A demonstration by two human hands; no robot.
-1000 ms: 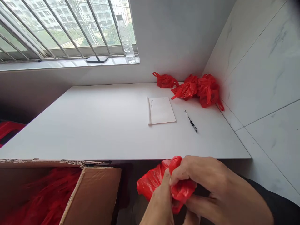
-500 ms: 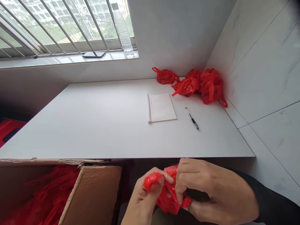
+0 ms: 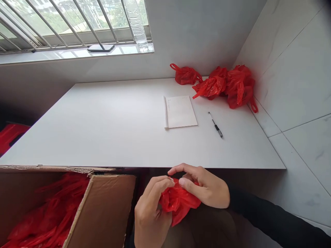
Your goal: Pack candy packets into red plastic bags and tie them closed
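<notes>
The bag (image 3: 178,203) is held before the near edge of the table (image 3: 116,137), to the right of the box (image 3: 103,210). It is red, thin and shiny, much crumpled. Its lower corner is pointed down, toward the body; a clear long axis cannot be told. Its left side is enclosed by the curled fingers of the left hand (image 3: 153,208). Its upper right is touched by the right hand (image 3: 204,186), thumb and forefinger slightly parted; whether it is gripped there cannot be told. Farther, the pad (image 3: 181,112) and pen (image 3: 216,125) are seen.
</notes>
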